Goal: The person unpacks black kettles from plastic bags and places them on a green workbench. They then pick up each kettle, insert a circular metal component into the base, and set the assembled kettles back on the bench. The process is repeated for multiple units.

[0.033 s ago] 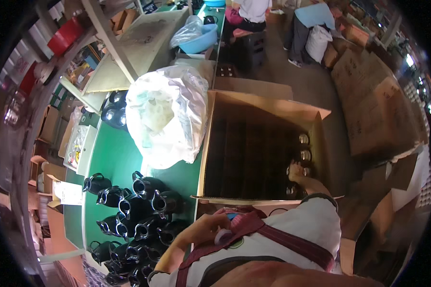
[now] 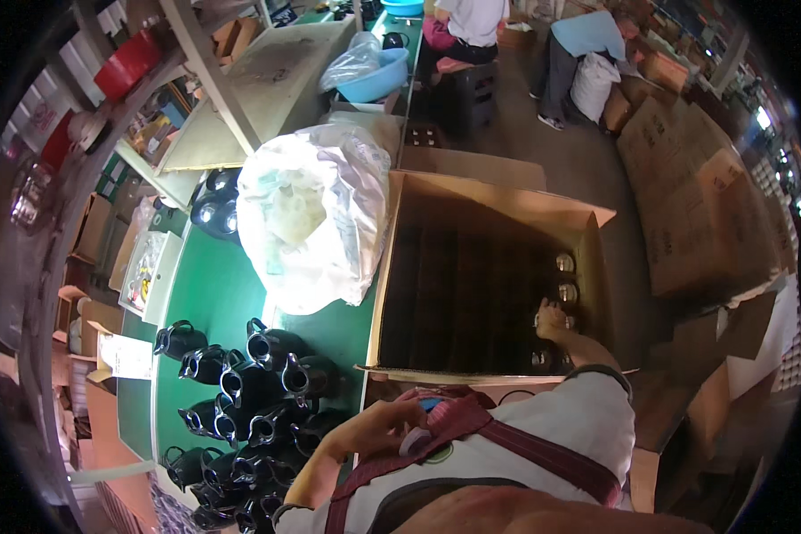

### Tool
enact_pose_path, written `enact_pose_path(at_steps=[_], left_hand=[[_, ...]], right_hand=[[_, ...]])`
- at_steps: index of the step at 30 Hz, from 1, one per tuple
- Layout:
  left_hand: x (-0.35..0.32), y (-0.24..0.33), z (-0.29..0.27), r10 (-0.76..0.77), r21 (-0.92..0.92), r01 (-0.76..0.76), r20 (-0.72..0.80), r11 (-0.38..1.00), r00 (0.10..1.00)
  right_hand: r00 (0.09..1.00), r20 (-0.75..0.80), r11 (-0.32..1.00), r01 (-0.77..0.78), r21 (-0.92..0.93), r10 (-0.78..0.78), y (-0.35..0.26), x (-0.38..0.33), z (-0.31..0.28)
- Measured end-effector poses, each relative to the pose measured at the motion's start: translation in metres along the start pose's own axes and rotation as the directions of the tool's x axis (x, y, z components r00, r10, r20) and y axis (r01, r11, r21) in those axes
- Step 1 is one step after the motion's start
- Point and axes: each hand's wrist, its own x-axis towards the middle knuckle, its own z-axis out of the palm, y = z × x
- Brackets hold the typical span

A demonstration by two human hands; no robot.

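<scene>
My right hand (image 2: 552, 322) reaches down into a large open cardboard box (image 2: 481, 184). Its fingers are curled at a shiny round-topped piece (image 2: 538, 319), and much of their grip is hidden in shadow. Similar round tops, such as one silver top (image 2: 565, 262), stand along the box's right side. The rest of the inside is very dark. Held close to my chest, my left hand (image 2: 396, 421) is bent with its fingers curled. A small whitish round thing (image 2: 414, 441) shows by its fingertips, too unclear to name. Left of it, several glossy black jugs (image 2: 307, 378) crowd the green table (image 2: 209, 289).
A large white plastic bag (image 2: 316, 222) sits between the box and dark round vessels (image 2: 215, 209). Farther back is a blue basin (image 2: 374, 84). Cartons (image 2: 703, 205) are stacked at right. Two people work beyond, one bending by a white sack (image 2: 592, 86). A shelf post (image 2: 209, 80) rises left.
</scene>
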Motion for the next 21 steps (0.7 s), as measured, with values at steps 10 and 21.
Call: enact_pose_path(at_steps=[10, 21], left_hand=[[-0.004, -0.006, -0.08, 0.302, -0.012, -0.445, -0.719, 0.895, 0.626], [-0.069, 0.006, -0.126, 0.382, 0.162, -0.516, -0.854, 0.841, 0.355]], right_hand=[[0.778, -0.599, -0.153, 0.579, 0.801, -0.19, -0.101, -0.17, -0.276], [0.577, -0.39, -0.522, -0.075, 0.85, -0.718, -0.274, -0.234, -0.311]])
